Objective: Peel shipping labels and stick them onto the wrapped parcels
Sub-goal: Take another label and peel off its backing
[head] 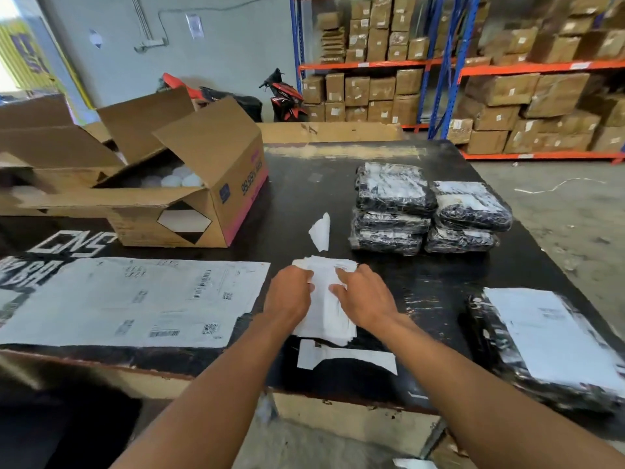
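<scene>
A stack of white shipping labels (pixel 325 309) lies on the black table in front of me. My left hand (pixel 288 296) grips its left edge, fingers curled on the paper. My right hand (pixel 363 297) rests on the stack's right side, fingertips pressing the top sheet. Two piles of dark wrapped parcels (pixel 394 208) (pixel 468 214) with labels on top stand behind the stack to the right. Another wrapped parcel (pixel 541 346) bearing a large white label lies at the near right.
An open cardboard box (pixel 203 184) holding white round items sits at the left. A long strip of printed label sheets (pixel 128 299) lies at the near left. A curled backing scrap (pixel 320 231) stands behind the stack, another scrap (pixel 345 355) in front.
</scene>
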A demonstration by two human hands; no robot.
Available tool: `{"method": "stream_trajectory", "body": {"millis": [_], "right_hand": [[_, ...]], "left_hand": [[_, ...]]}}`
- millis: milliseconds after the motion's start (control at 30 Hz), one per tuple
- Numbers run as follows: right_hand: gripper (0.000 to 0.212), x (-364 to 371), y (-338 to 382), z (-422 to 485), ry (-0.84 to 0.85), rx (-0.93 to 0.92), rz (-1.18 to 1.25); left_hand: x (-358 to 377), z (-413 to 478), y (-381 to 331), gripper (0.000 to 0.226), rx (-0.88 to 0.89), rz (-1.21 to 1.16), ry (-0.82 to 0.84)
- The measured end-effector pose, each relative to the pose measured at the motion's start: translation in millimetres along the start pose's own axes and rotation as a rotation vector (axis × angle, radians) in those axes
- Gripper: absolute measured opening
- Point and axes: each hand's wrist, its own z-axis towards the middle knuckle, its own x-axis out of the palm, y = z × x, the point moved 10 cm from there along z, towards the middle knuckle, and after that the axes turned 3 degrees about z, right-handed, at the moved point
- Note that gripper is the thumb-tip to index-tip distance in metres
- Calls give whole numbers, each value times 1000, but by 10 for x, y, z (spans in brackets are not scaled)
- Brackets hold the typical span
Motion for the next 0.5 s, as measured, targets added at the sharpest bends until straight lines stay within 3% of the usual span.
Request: {"method": "stream_trajectory", "body": {"millis": [133,367,500], "right_hand": [[39,101,-86,66,-17,77,-3],[24,49,2,58,-111,5,4],[22,-170,-9,4,-181,-41,26]], "left_hand": [[97,55,72,29,15,32,6],[80,48,44,23,92,70,-65],[-85,125,98,23,83,-162,-115]]}}
